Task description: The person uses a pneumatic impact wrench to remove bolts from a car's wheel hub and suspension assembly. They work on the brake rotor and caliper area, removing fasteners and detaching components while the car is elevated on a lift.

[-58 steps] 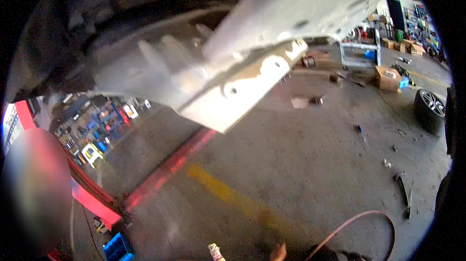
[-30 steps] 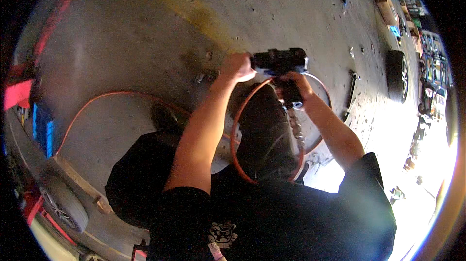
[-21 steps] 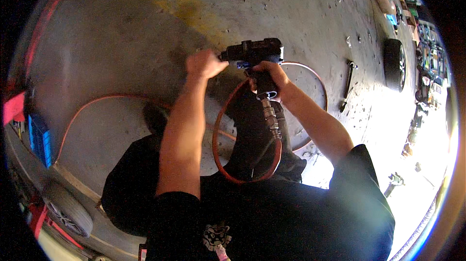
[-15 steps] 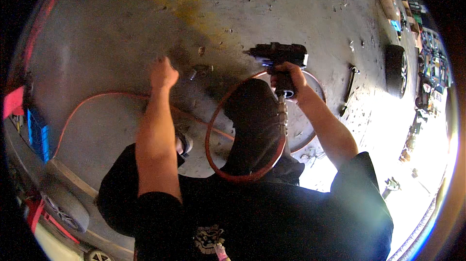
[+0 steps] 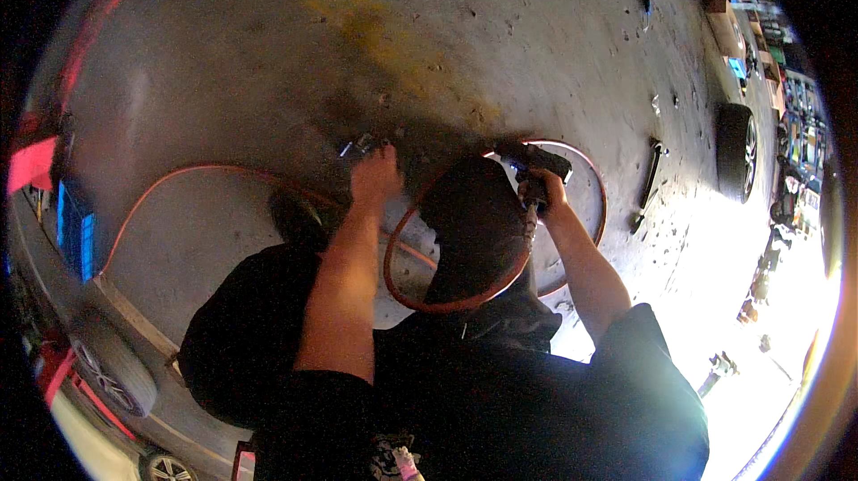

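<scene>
My right hand (image 5: 551, 196) is wrapped round the grip of a black air impact wrench (image 5: 541, 162), its nose pointing left. A red air hose (image 5: 390, 268) runs from a metal fitting at the base of the grip and loops round my bent leg. My left hand (image 5: 377, 175) is low over the floor, right beside some small metal pieces (image 5: 359, 147), one of them shiny. Its fingers point away from me and are partly hidden and blurred. I cannot tell whether they touch or grip a piece.
A combination wrench (image 5: 649, 184) lies on the concrete floor to the right, with a wheel (image 5: 736, 154) beyond it. At left are a blue crate (image 5: 75, 229), a red lift part (image 5: 32, 164) and another wheel (image 5: 114, 374). Cluttered shelving (image 5: 798, 146) lines the far right.
My left hand has moved right and nearer to me, down to the small metal pieces. My right hand has lowered the impact wrench toward me, and its nose now tilts upward in the view.
</scene>
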Demonstrator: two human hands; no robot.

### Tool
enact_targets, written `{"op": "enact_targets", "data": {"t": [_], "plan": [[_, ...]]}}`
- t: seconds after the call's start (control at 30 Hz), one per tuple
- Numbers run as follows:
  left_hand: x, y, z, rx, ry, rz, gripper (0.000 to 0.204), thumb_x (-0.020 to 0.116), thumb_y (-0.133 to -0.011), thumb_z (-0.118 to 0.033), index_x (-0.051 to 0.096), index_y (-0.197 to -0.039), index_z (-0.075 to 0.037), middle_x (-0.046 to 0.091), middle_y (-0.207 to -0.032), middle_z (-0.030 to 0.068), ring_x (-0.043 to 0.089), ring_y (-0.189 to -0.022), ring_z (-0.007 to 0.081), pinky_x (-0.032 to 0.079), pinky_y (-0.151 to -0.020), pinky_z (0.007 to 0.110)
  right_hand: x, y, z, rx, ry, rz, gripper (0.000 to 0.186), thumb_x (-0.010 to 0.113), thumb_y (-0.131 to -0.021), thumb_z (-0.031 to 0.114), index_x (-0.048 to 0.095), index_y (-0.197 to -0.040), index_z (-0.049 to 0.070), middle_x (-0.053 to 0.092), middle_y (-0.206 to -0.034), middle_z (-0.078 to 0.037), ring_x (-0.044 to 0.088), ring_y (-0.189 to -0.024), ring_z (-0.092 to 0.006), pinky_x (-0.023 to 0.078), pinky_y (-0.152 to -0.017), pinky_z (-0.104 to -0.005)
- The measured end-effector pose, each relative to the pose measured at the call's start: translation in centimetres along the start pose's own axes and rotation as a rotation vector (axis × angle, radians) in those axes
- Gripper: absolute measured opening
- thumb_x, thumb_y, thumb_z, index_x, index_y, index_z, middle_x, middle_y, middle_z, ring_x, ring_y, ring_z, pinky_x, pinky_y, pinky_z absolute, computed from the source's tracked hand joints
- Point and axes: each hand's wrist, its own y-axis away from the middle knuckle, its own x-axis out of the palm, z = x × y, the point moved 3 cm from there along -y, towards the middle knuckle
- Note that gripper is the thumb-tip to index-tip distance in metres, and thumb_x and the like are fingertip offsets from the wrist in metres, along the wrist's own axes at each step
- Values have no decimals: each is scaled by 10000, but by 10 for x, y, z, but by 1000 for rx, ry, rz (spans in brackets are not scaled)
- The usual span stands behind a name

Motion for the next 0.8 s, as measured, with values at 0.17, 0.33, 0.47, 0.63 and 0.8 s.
{"op": "enact_targets", "data": {"t": [0.17,0.33,0.47,0.63,0.8], "plan": [[46,9,-10,-24,-15,-9,508,625,-786,-186,446,-1246,-65,587,-1111,163,600,-1007,327,511,-806,450,-6,-5,-1,62,23,-38,227,531,-805,240,525,-856,18,545,-656,-90,549,-549,-224,490,-513,-342],[60,-13,4,-9,156,93,472,660,-758,-224,537,-1180,-53,600,-1137,191,604,-1016,351,509,-821,446,-27,-19,-4,-5,-78,116,291,557,-799,200,537,-962,-40,605,-761,-161,579,-579,-270,523,-566,-368],[3,-3,2,145,131,364,465,666,-766,-317,608,-1109,-8,588,-1171,201,606,-1009,363,495,-857,434,-20,-23,0,-369,295,-10,331,545,-800,265,580,-1048,48,611,-827,-99,587,-710,-242,510,-618,-349],[-120,6,-39,182,364,-88,586,514,-888,-317,380,-1349,19,373,-1391,227,409,-1268,312,343,-1057,385,13,4,26,-518,459,62,341,571,-793,292,575,-1036,52,598,-825,-93,582,-716,-233,501,-625,-338],[-192,36,-62,194,639,-372,508,584,-755,-362,611,-1027,66,619,-1050,259,590,-1019,380,463,-882,429,13,32,9,-435,241,240,354,597,-787,318,571,-1025,57,586,-822,-88,577,-722,-224,493,-632,-326]]}}
